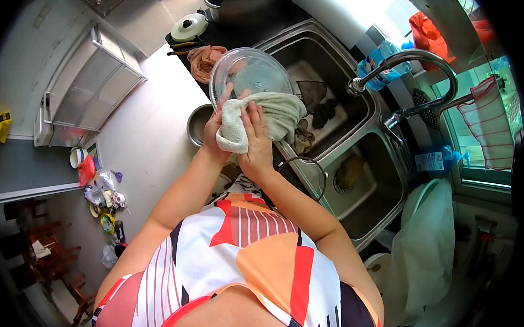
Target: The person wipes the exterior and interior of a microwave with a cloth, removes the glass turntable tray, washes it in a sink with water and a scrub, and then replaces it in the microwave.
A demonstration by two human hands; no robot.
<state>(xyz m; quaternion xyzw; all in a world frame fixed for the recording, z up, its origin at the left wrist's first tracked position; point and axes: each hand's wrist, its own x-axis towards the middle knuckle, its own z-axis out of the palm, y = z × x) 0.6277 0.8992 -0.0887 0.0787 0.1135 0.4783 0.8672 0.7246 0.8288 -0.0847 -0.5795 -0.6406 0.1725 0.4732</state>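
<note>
A clear round lid (257,75), transparent enough to show fingers behind it, is held up near the sink's left corner. My left hand (218,123) grips its lower left edge together with one end of a pale green cloth (276,112). Pressed on the bunched part of the cloth is my right hand (256,134), fingers together and pointing up. The rest of the cloth drapes over the lid's lower right side. Beneath my left hand a metal bowl (197,125) is partly hidden.
A double sink (366,118) with dark cloths (324,112) in its upper basin lies to the right, under a curved faucet (450,69). A peach cloth (203,63), a white lid (189,27) and a dark pot (245,11) are at the top.
</note>
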